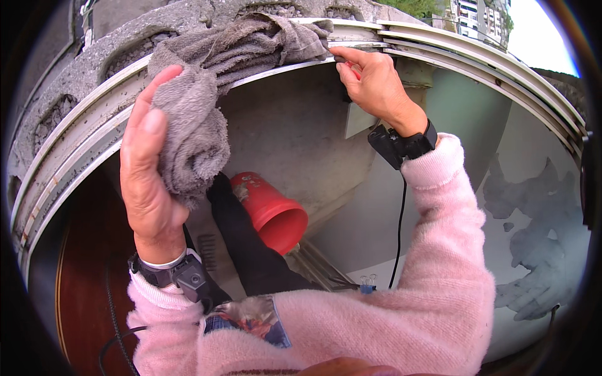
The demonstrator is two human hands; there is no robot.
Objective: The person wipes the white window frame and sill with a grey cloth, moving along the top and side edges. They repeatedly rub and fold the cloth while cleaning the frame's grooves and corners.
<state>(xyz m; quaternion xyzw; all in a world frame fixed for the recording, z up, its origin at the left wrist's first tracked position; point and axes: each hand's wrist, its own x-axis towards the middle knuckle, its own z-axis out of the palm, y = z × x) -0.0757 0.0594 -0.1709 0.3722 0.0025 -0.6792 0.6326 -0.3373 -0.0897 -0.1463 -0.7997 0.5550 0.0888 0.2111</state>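
Along the white sliding-window track (117,117) lies a bunched, grey-brown terry towel (244,44). Its near end hangs inside the sill in a thick roll, and my left hand (153,188) grips that roll from the left. My right hand (383,87) is at the towel's far right end, pinching a small tool with a red handle (354,70). Most of the tool is hidden in the fingers, so its kind is unclear. The right index fingertip is at the track, close to or touching the towel's edge.
Below the sill, a red plastic bucket (277,214) lies tipped beside my dark-trousered leg (249,239). Outside the track runs a rough concrete ledge (89,63) with gravel-filled hollows. A black cable (400,230) hangs from the right wrist device. Patchy grey wall (536,230) stands at right.
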